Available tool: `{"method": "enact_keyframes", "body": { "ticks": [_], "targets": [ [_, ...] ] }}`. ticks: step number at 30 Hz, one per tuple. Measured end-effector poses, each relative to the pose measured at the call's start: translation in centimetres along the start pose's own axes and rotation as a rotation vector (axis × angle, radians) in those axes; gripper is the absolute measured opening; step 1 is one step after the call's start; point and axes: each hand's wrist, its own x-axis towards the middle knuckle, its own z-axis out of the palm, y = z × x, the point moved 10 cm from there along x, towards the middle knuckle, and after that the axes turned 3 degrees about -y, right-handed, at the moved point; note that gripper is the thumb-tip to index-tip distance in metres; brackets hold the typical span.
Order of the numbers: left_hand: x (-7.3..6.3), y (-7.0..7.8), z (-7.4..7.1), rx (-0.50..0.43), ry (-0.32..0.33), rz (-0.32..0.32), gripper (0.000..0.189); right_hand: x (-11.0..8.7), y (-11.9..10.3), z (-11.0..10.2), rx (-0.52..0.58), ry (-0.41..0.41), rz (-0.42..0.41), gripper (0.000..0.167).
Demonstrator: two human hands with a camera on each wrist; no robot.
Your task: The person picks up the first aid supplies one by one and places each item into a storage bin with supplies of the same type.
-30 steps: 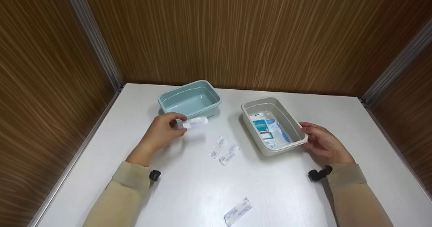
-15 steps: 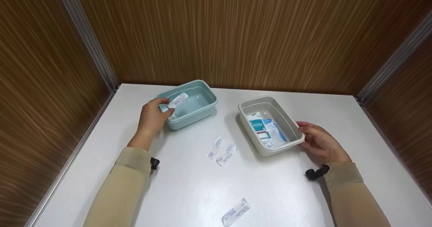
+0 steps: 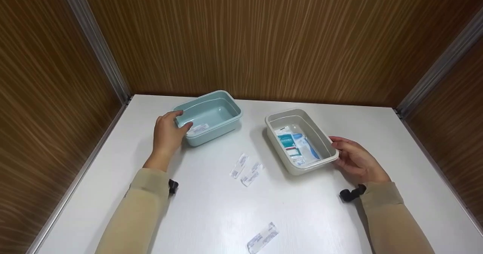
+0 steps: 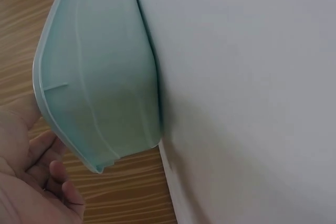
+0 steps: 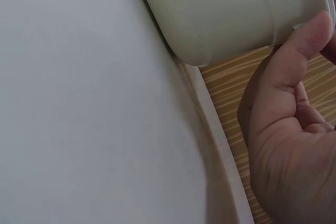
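Note:
In the head view my left hand (image 3: 168,135) hangs over the near-left corner of a teal plastic bin (image 3: 226,127), thumb and fingers apart with nothing held between them. A wrapped adhesive bandage (image 3: 199,129) lies on the bin's floor, close to the thumb. The left wrist view shows that bin's outer wall (image 4: 105,66) beside the fingers. My right hand (image 3: 356,159) holds the rim of a grey bin (image 3: 281,150) at its right corner, the thumb on the edge in the right wrist view. Inside sit a green-and-white packet (image 3: 288,142) and a blue-and-white packet (image 3: 306,148).
Two more wrapped bandages, one on the left (image 3: 239,166) and one on the right (image 3: 252,174), lie on the white table (image 3: 211,208) between the bins. Another bandage (image 3: 262,238) is near the front. Wood-grain panels (image 3: 241,39) enclose the back and sides.
My left hand has carried the bandage up and left over the teal bin and let it go inside. The right hand has stayed at the grey bin's rim.

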Motion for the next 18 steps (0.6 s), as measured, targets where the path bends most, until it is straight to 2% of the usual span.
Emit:
{"method": "enact_keyframes", "body": {
  "ticks": [6,12,15,18],
  "targets": [
    [-1.2,0.8,0.1,-0.047,0.027,0.026,0.056,0.0,0.0,0.0,0.002,0.007,0.001,0.031],
    [-3.1,2.8,0.8,-0.123,0.057,0.108,0.053,0.0,0.2,-0.3,0.026,0.035,0.02,0.028],
    [-4.2,4.0,1.7,-0.171,0.035,0.143,0.051,0.0,0.2,-0.3,0.036,0.039,0.021,0.028],
    [-5.2,5.2,2.8,-0.213,-0.017,0.165,0.049,-0.1,0.3,-0.3,0.043,0.032,0.023,0.029]
  ]
}}
